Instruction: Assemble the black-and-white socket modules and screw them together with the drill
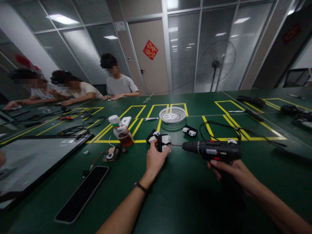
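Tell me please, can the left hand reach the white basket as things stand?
Probably, but the left hand holds a black-and-white block it should first release; the way to the white basket looks free.

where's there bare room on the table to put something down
Bare table shows between the phone and left forearm, and between both forearms, nearer than the drill, though shadowed. Crowded: around the left hand, with black-and-white pieces close by, and beside the bottle.
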Tool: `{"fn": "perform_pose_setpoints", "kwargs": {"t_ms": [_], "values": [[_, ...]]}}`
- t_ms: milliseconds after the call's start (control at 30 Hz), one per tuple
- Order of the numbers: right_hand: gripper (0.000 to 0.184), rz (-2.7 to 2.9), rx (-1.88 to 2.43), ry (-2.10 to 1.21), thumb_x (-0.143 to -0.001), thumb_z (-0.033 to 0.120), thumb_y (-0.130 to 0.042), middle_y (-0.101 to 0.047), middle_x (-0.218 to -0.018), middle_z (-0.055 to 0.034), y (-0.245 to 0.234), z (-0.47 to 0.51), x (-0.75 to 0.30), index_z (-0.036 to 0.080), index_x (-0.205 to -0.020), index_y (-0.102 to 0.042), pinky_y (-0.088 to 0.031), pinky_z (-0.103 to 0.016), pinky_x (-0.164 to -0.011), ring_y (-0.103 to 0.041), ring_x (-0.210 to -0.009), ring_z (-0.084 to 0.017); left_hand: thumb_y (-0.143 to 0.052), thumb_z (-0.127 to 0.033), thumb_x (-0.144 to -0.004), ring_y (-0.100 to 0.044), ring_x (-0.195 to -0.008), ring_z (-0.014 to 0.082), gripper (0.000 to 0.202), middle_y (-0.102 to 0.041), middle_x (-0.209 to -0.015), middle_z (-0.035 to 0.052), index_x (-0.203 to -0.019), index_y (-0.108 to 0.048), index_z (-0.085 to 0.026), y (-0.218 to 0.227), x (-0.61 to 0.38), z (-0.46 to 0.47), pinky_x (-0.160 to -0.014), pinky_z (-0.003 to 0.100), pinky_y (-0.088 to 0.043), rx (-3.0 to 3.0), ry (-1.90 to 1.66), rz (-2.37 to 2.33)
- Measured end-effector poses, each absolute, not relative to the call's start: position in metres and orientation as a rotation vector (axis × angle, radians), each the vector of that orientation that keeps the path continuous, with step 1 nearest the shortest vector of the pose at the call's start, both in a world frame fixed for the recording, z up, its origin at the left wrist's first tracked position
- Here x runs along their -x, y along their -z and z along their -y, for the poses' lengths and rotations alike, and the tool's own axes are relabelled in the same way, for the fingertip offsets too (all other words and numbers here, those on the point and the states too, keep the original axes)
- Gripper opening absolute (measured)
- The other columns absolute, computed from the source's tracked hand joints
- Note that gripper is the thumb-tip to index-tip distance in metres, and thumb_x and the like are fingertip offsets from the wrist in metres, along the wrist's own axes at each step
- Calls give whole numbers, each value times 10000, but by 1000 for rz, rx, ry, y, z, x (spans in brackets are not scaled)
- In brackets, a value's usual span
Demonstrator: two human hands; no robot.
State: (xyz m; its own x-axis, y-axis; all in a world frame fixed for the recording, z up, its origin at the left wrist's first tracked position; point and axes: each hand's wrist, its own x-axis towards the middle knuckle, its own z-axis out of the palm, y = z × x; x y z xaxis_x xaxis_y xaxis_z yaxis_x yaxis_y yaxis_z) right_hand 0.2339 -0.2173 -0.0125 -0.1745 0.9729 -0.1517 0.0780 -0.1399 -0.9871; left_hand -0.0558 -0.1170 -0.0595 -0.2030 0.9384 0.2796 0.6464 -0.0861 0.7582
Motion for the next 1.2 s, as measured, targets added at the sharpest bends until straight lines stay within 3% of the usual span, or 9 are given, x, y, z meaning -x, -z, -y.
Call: {"fn": "perform_pose_setpoints", "kwargs": {"t_ms": [1200], "values": [[369,1287,1289,-1422,-843,503,-642,-609,-638,-29,12,217,-234,143,-902,-698,-431,-289,-575,-558,-612,-174,-645,-528,-779,-651,-957,251,471,-673,-1106,89,-1133,-541,-236,61,55,116,-800,348,-490,-1712,-1194,-1841]]}}
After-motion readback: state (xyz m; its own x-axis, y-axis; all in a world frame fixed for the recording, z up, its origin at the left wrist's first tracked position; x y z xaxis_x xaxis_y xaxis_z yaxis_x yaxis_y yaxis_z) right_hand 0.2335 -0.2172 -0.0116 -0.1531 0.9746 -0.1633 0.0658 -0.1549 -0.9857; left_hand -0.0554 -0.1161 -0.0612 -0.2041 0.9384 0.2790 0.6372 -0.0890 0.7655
